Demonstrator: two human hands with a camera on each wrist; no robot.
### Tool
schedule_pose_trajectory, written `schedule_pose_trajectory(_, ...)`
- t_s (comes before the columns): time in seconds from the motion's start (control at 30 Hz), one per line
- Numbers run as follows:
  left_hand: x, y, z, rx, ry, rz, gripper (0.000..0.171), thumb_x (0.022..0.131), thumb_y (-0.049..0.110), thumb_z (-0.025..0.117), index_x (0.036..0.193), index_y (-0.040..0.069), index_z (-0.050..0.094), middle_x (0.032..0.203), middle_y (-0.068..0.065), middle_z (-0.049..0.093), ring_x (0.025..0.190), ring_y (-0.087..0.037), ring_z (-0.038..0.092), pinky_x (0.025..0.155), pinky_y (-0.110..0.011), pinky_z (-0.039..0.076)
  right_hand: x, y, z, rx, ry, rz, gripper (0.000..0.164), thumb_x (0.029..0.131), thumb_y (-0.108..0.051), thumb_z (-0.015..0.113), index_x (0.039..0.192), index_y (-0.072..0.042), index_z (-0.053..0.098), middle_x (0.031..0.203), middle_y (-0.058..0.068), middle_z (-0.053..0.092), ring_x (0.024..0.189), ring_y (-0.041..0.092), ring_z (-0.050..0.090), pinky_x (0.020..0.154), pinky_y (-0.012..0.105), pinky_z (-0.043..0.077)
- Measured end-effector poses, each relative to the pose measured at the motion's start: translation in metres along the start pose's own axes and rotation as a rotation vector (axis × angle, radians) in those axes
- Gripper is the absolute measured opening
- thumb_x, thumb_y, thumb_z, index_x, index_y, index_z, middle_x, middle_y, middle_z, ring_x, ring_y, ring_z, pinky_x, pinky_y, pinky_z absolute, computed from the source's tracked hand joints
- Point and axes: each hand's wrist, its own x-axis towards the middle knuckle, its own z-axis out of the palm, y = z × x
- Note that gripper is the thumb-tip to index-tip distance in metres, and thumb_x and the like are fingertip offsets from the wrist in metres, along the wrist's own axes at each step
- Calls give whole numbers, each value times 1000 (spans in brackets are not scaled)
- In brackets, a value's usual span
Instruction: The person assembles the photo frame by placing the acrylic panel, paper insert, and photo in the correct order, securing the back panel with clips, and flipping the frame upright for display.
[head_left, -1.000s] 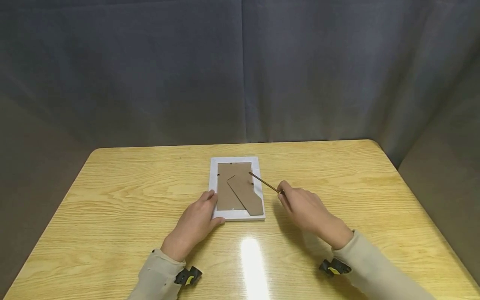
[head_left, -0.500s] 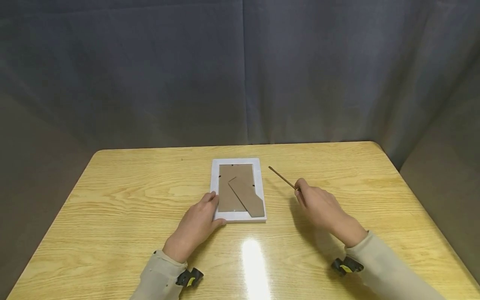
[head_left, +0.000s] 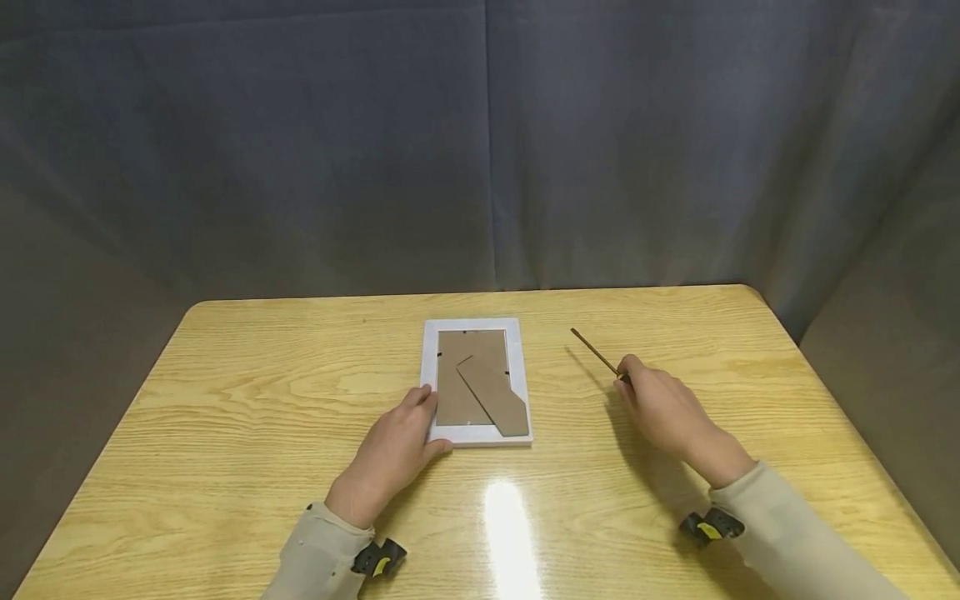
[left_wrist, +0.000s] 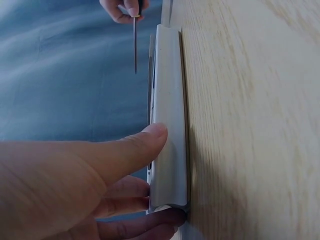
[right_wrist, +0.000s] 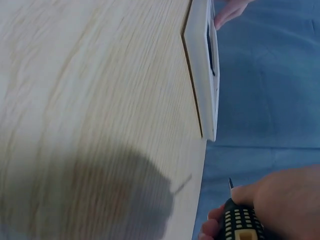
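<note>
Face down on the table lies a white picture frame, its brown backing board and slanted stand flap on top. Small dark tabs show along the backing's edges. My left hand grips the frame's near left corner, thumb on the near side and fingers round the left side. To the right of the frame, my right hand holds a screwdriver above the table, its shaft pointing up and left in the head view. The screwdriver's black and yellow handle is wrapped in the right fingers.
The wooden table has rounded far corners. Dark grey curtains hang behind it and at both sides. A bright light reflection lies near the table's front middle. Each sleeve cuff has a black and yellow device beside it.
My right hand has carried the screwdriver rightward, from over the frame's right border to well clear of it. The left hand and the frame have stayed in place.
</note>
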Motion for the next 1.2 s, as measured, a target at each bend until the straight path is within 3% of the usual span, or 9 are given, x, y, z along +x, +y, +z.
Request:
schedule_pose_trajectory(0.33, 1, 0, 0, 0, -9, -3, 66, 76, 31, 74, 126, -8, 56, 132, -23, 50, 111, -36, 57, 91, -42, 49, 1, 16, -1, -1, -36, 98, 23, 94, -19, 52, 106, 1, 55, 78, 7, 59, 60, 18, 48, 49, 33, 40)
schedule_pose_trajectory(0.8, 0, 0, 0, -1, 1, 11, 65, 76, 31, 74, 125, -8, 56, 132, -23, 51, 110, -36, 57, 90, -41, 49, 0, 38, 4, -23, -54, 205, 21, 92, -18, 50, 100, 0, 57, 72, 9, 58, 54, 19, 47, 44, 34, 38)
schedule_pose_trajectory(1.2, 0, 1, -1, -13, -5, -1, 65, 76, 31, 74, 126, -8, 56, 132, -23, 50, 111, -36, 57, 91, -42, 49, 0, 49, 6, -17, -25, 214, 21, 91, -16, 48, 91, 2, 57, 68, 9, 57, 51, 19, 48, 42, 34, 39)
